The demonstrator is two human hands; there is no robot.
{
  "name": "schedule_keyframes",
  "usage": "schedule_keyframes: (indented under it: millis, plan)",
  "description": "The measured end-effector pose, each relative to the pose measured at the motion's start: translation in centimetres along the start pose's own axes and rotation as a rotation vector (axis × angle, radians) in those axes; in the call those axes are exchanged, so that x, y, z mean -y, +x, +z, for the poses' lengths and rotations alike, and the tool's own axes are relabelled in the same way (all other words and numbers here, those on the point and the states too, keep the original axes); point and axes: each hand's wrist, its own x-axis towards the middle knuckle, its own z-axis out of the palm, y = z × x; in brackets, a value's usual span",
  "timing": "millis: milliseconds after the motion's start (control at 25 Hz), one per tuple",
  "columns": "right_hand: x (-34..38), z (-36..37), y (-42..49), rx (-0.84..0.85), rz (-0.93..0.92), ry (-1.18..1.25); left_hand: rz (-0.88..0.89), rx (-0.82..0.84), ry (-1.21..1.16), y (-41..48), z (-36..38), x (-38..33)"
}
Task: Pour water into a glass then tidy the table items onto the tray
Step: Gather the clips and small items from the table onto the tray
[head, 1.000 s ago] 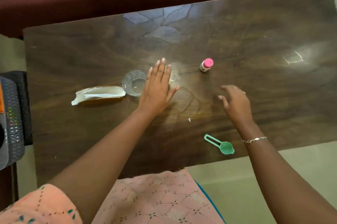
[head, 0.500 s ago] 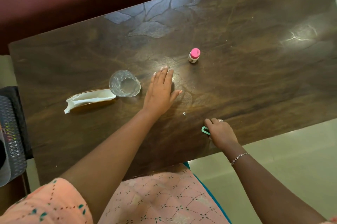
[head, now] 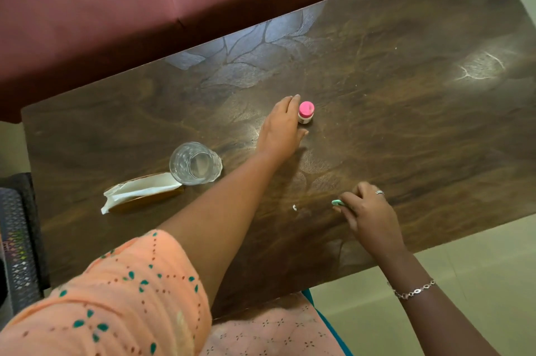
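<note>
A clear glass (head: 195, 163) stands upright on the dark wooden table (head: 406, 112), left of centre. Beside it lies a white wrapper (head: 142, 191) with a brown underside. A small bottle with a pink cap (head: 306, 112) stands near the table's middle. My left hand (head: 282, 129) reaches beside it, fingers straight and just left of the bottle, thumb spread below it. My right hand (head: 367, 210) grips a green spoon (head: 337, 203) near the table's front edge; only the spoon's tip shows past the fingers.
A dark perforated basket or tray (head: 17, 242) sits at the left edge, beyond the table. A maroon sofa (head: 116, 7) runs along the far side. A tiny white scrap (head: 294, 207) lies on the table between my arms.
My left hand moved from near the glass across to the pink-capped bottle. My right hand stays closed on the green spoon near the front edge. The camera view shifted.
</note>
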Motion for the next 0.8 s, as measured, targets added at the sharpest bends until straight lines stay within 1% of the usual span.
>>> schedule_keyframes:
  millis: [80, 200, 320, 440, 560, 640, 800]
  plan:
    - [0.5, -0.8, 0.3, -0.113, 0.017, 0.037, -0.016, 0.055, 0.012, 1.6, 0.3, 0.0]
    - [0.9, -1.3, 0.5, -0.228, 0.057, 0.098, -0.008, 0.123, 0.046, 3.1, 1.1, 0.4]
    - [1.2, -1.2, 0.4, -0.321, 0.202, 0.323, 0.004, 0.096, 0.042, 3.8, 1.7, 0.9]
    - [1.3, -1.0, 0.2, -0.290, 0.358, 0.575, 0.006, 0.052, 0.046, 4.0, 2.1, 1.3]
    - [1.8, -0.9, 0.4, -0.288, 0.473, 0.838, 0.019, 0.022, 0.033, 3.1, 2.1, 1.6]
    - [2.0, -0.8, 0.7, -0.308, 0.526, 0.914, 0.003, -0.030, -0.045, 1.8, 2.1, 1.6]
    - [3.5, -0.7, 1.6, -0.294, 0.542, 0.989, -0.039, -0.112, -0.392, -2.8, 0.5, 2.9]
